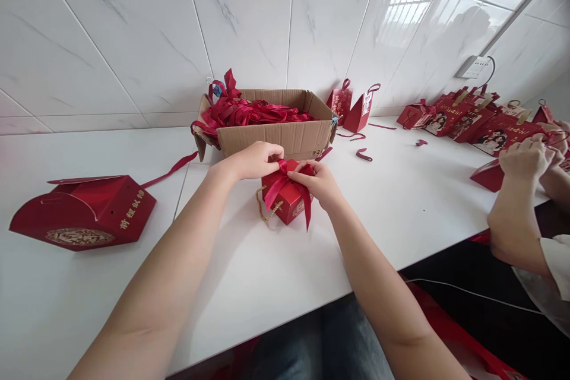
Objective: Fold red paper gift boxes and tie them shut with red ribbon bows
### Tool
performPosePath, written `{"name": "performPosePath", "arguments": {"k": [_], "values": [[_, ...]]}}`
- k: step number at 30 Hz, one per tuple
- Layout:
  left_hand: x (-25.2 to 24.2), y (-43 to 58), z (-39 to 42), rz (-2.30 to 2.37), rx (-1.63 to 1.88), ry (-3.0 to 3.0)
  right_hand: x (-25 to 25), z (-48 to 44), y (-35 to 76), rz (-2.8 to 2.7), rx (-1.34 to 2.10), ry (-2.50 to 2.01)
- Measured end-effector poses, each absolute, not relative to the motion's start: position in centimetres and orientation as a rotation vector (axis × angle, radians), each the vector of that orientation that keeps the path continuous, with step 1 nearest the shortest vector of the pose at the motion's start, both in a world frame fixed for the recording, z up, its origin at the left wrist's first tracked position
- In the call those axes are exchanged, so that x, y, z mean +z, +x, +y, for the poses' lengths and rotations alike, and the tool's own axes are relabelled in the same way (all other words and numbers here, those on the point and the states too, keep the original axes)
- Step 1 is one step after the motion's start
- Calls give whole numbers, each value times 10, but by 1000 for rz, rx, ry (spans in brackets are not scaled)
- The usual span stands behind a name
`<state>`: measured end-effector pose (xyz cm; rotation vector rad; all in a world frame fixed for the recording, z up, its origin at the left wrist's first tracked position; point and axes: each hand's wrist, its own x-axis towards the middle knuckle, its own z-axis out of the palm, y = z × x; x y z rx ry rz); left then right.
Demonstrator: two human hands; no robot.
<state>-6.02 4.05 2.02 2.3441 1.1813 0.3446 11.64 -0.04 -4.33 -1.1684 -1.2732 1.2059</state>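
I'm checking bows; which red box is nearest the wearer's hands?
The gold-corded box before the carton, alone touched by their left hand and right hand.

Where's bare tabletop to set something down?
White tabletop is almost bare between the right forearm and the co-worker's forearm, and left of the left forearm, nearer than the large red cardboard box. Crowded: the small red ribboned box, brown cardboard carton behind it, and red gift boxes far right.
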Motion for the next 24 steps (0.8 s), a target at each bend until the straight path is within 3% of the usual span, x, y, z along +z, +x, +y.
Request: {"name": "performPosePath", "arguments": {"k": [16, 24], "values": [[18, -59, 40, 1212, 367, 2361, -41, -2, 115, -1262, 1190, -1183], [23, -77, 46, 1217, 260, 2195, -40, 14, 148, -1024, 1421, -1030]]}}
